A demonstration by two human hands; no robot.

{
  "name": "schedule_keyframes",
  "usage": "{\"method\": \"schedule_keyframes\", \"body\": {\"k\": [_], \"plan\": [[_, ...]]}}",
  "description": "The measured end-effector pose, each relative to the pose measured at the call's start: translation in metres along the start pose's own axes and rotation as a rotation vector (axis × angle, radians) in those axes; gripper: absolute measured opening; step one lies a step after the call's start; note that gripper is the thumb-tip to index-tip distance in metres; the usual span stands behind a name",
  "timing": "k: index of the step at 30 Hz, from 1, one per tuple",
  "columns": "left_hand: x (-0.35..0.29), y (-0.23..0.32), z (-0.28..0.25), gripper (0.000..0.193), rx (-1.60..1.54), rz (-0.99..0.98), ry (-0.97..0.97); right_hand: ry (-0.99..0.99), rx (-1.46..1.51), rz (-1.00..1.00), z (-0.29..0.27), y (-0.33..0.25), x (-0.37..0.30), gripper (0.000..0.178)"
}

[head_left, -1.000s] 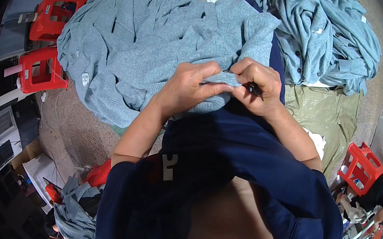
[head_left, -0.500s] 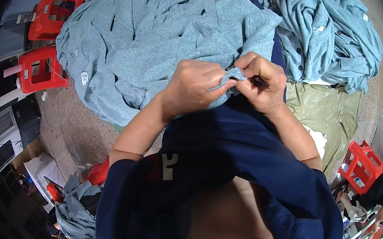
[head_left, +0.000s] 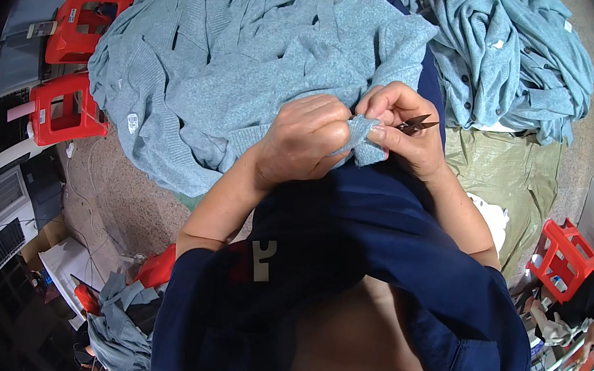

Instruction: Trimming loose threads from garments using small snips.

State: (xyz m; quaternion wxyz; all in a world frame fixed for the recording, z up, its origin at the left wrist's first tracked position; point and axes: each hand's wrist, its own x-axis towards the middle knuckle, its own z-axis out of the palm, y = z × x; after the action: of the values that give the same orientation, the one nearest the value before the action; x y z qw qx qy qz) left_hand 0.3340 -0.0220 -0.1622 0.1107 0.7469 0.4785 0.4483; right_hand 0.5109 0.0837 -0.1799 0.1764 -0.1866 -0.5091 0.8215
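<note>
A light blue-grey knit cardigan (head_left: 268, 56) spreads over my lap and out to the left. My left hand (head_left: 304, 138) is closed in a fist around a bunched edge of it, just above my dark blue clothing. Close beside it, my right hand (head_left: 415, 142) pinches the same folded edge between thumb and fingers. Dark thread snips (head_left: 418, 125) lie in my right palm, their two pointed blades sticking out to the right and slightly apart. The rest of the snips is hidden by my fingers.
More blue-grey knitwear (head_left: 502, 55) lies heaped at the far right, on an olive sheet (head_left: 499, 169). Red stools (head_left: 69, 109) stand at the left, another red stool (head_left: 562, 259) at the right. People sit at the far left and right edges.
The bunched edge has been turned between my hands, so more of it shows. My right hand has rolled open a little, bringing the snips' blades into view.
</note>
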Motion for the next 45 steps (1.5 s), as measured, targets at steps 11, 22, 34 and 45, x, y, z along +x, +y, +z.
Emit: {"method": "schedule_keyframes", "body": {"k": [11,22,34,45], "plan": [[0.009,0.007,-0.013,0.009,-0.435,-0.696,0.004,0.038,-0.696,-0.434,-0.007,-0.018,0.011,0.027],[-0.002,-0.003,-0.018,0.010,-1.261,-1.264,0.326,0.007,-1.164,-0.733,0.012,-0.008,0.017,0.028],[0.007,0.022,-0.011,0.010,-0.846,-0.961,0.449,0.205,-1.150,-1.012,0.025,-0.018,0.017,0.023],[-0.022,0.002,-0.009,0.017,-0.644,-0.806,0.198,0.063,-0.952,-0.783,0.026,0.009,0.015,0.028]]}}
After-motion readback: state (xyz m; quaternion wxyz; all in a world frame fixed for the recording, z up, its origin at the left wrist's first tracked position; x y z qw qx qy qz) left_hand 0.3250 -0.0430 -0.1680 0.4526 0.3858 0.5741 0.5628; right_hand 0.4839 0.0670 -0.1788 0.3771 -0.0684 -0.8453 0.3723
